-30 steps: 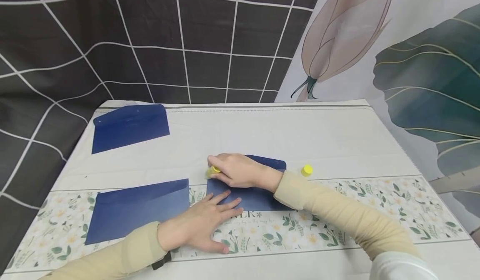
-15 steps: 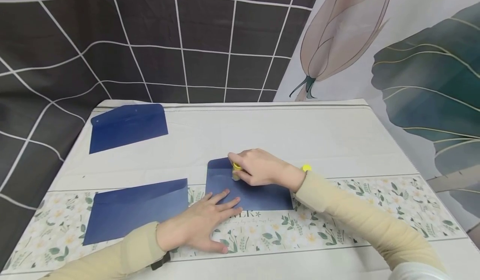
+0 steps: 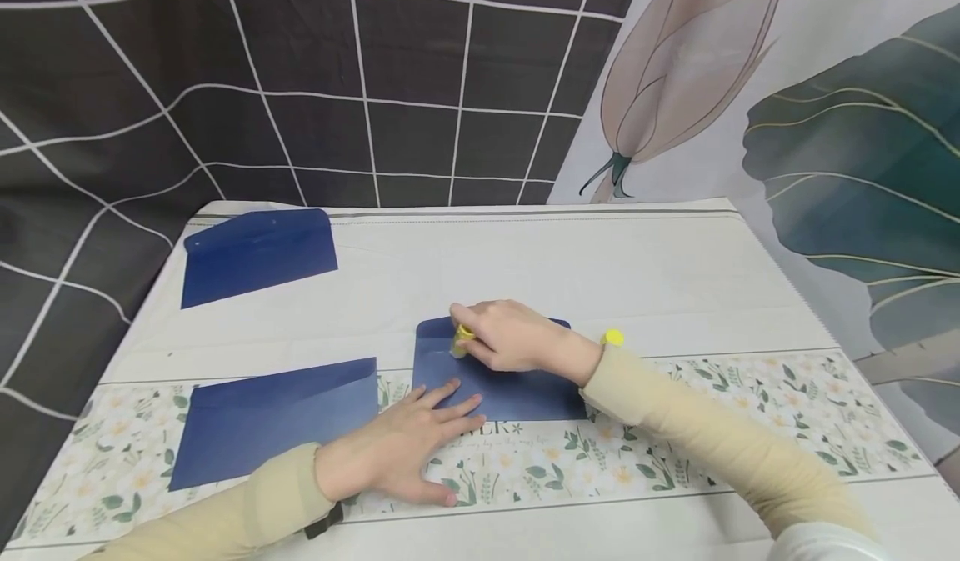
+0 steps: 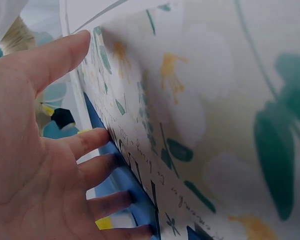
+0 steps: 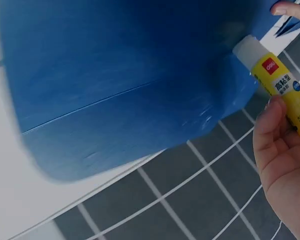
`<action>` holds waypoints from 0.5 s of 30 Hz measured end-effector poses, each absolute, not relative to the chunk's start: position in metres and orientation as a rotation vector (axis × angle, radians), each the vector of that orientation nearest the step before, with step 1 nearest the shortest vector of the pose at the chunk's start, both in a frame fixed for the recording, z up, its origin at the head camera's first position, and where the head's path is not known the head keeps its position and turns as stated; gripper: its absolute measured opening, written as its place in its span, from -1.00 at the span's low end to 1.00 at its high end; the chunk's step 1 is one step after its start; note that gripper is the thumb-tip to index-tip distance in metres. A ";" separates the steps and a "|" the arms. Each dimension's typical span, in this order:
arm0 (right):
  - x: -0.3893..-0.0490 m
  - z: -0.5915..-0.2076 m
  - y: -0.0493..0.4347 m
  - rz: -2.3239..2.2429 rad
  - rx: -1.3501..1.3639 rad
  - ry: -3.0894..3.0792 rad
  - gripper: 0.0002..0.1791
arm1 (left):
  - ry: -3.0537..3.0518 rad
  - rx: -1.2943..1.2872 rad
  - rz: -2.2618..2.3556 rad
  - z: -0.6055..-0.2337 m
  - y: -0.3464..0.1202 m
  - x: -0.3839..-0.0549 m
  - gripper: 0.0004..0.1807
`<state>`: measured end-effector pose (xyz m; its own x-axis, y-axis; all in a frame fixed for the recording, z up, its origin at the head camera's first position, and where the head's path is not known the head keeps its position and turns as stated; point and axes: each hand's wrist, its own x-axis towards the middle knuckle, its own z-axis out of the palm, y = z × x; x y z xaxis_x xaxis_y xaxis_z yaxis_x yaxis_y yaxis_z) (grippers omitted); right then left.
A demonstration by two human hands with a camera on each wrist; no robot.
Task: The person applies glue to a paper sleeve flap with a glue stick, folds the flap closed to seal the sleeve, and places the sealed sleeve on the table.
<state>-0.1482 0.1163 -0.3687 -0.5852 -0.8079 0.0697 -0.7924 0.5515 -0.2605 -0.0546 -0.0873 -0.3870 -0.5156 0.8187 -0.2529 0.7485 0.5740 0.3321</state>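
Note:
My right hand [image 3: 517, 336] grips a yellow glue stick [image 5: 285, 90], its bare white end at the surface of a blue envelope [image 3: 525, 394] with its flap spread out. In the right wrist view, wet-looking marks show on the flap near its edge. My left hand [image 3: 408, 444] lies with fingers spread, its fingertips on the envelope's lower left part and the thumb on the floral cloth. The right hand hides part of the flap in the head view.
Another blue envelope [image 3: 262, 428] lies left of my left hand, partly under that forearm. A third blue envelope [image 3: 258, 259] is at the back left. A yellow cap [image 3: 613, 338] stands beside my right wrist. A white cloth with a floral band [image 3: 540, 469] covers the table.
My right hand has moved the glue stick right from the flap's left end, then slightly back left. The left hand stays in place.

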 end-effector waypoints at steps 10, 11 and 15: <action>-0.131 -0.367 0.170 -0.374 -1.261 2.841 -0.88 | 2.431 1.263 0.258 -0.384 -0.085 -0.057 -0.07; -0.130 -0.367 0.174 -0.380 -1.252 2.851 -0.88 | 2.433 1.264 0.256 -0.384 -0.085 -0.057 -0.08; -0.129 -0.369 0.190 -0.390 -1.233 2.899 -0.88 | 2.432 1.253 0.266 -0.382 -0.085 -0.058 -0.10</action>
